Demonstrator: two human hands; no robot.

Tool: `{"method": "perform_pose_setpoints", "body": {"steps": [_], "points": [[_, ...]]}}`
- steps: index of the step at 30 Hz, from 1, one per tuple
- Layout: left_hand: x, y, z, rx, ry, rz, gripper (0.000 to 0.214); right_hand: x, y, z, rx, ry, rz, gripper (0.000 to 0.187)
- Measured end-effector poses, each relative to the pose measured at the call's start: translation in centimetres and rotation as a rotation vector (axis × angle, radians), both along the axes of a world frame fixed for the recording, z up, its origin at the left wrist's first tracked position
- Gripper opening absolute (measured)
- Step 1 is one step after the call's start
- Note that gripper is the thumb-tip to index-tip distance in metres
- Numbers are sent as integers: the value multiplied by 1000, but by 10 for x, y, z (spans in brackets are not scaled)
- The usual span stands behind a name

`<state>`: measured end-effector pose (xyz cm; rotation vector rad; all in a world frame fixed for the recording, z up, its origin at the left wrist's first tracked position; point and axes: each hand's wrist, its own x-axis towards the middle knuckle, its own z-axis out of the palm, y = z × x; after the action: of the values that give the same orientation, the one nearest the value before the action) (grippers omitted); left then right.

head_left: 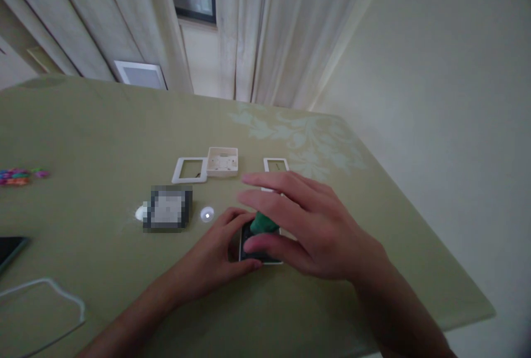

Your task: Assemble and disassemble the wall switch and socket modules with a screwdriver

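Note:
My left hand [218, 250] grips the left side of a small dark square part with a white edge [249, 247] that lies on the olive tablecloth [103, 136]. My right hand [309, 225] hovers over the same part, fingers stretched out to the left, with its thumb pressing near a green piece [263, 224] on top of it. The right hand hides most of the part.
Behind the hands lie a white square frame [189, 170], a white box-shaped housing [223, 161] and another white frame [276, 165]. A blurred dark square [167, 208] and a small shiny disc [207, 214] sit left. Colourful bits [20, 176], a dark device [10, 248] and a transparent sheet [39, 308] are far left.

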<state>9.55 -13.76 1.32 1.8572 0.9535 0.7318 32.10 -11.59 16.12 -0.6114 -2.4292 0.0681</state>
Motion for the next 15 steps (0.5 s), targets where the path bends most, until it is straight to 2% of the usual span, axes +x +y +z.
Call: {"method": "perform_pose_setpoints", "body": {"steps": [2,3,4,5,7,8,9,10,13,14,15], "points": [[0,0,1,-18,11,-1,57,3,3,3,-235,-36,124,47],[0,-1,1,-13,21,2,58,5,5,2,-307,-23,170,47],[0,-1,1,-7,29,8,59,5,6,-1,-313,4,174,42],[0,-1,0,-4,32,14,61,5,7,-5,-249,30,135,33],[0,-1,-2,-12,28,14,65,3,8,-14,14,79,-5,17],[-1,-1,-3,-10,29,12,66,2,8,-17,121,91,-57,20],[-1,-1,-4,1,32,12,65,1,7,-17,167,86,-80,23],[-1,-1,-4,20,36,15,63,0,6,-16,126,65,-66,24],[1,-1,-4,68,67,35,55,1,4,-5,-228,-12,104,43],[1,-1,-5,75,81,38,55,2,4,-3,-315,-8,169,45],[2,-1,-5,85,95,34,56,2,4,-2,-341,18,202,41]]}}
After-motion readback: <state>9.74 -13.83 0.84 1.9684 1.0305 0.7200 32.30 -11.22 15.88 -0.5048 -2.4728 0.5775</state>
